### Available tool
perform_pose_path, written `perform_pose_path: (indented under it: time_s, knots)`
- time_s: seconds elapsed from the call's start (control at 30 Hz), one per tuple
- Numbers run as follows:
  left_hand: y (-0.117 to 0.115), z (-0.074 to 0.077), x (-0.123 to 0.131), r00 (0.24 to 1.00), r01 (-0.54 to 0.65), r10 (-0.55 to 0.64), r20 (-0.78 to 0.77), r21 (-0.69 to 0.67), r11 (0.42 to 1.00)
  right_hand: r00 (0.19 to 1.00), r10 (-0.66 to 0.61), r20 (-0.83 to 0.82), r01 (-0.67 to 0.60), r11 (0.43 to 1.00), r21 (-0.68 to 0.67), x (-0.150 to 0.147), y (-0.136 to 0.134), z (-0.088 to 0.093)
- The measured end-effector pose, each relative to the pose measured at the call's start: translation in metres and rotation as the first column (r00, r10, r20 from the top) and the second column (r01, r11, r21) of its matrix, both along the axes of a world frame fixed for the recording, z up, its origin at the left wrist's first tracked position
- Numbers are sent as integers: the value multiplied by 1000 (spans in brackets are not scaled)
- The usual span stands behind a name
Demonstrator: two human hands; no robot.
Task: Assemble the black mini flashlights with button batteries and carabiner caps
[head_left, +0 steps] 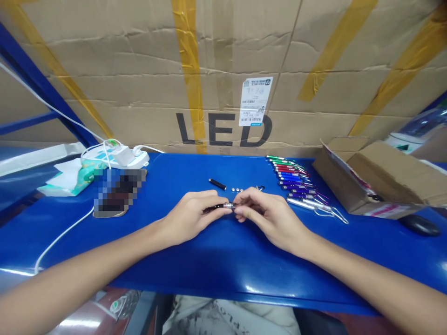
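A slim black laser pointer with a small printed label lies crosswise between my two hands. My left hand grips its body with thumb and fingers. At the other end, my right hand pinches the tip, and the fingertips hide what is between them. Just beyond my hands, a separate black tube lies on the blue table. Several button cells sit in a short row beside it. A small metal clip shows partly behind my right fingers.
Several coloured pen-shaped lights with clips lie in a column at right. Beyond them stand an open cardboard box and a black mouse. At left are a phone, tissues and a power strip. A large carton walls the back.
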State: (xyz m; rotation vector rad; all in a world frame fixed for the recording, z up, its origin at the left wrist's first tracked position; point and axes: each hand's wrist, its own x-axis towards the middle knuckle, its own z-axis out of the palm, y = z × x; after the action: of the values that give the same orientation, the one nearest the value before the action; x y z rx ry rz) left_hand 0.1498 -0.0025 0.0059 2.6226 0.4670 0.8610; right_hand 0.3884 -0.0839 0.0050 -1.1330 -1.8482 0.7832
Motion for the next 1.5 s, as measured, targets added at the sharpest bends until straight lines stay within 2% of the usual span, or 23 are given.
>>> perform_pose_path:
  time_s: [0.17,0.43,0.53,0.7,1.0,1.13,1.23,1.37,1.43,1.5]
  knots:
    - [1,-2,2,1000,-15,13,-16,-100,995,977,-13,211,-31,979,203,5,1,-1]
    - [-1,-1,2,999,20,-23,-25,-129,991,950,-17,312,-97,933,346,7,0,-9]
    - [-1,0,1,999,37,-39,-21,-91,995,962,-14,272,-67,955,288,4,-2,-9]
    - [0,0,-1,997,80,-80,-9,29,996,998,3,62,-5,1000,26,-3,-3,-4]
    - [3,-3,-3,998,66,-64,-18,259,963,987,-9,-159,-20,983,-183,-9,-2,-2]
    - [4,-3,-3,998,60,-54,-29,296,953,982,-11,-189,-34,972,-232,-9,0,-3]
    - [4,-3,-3,998,54,-45,-43,237,970,987,12,-161,-52,968,-247,-7,2,-3]
    - [3,-3,-1,998,23,-20,-52,53,998,998,50,-34,-55,981,-187,2,7,1]
    - [4,-2,0,998,-18,16,-57,-24,1000,997,13,70,-7,996,-94,12,12,6]
    - [5,-1,0,997,-53,47,-66,-88,995,969,-125,213,111,991,77,26,17,13]
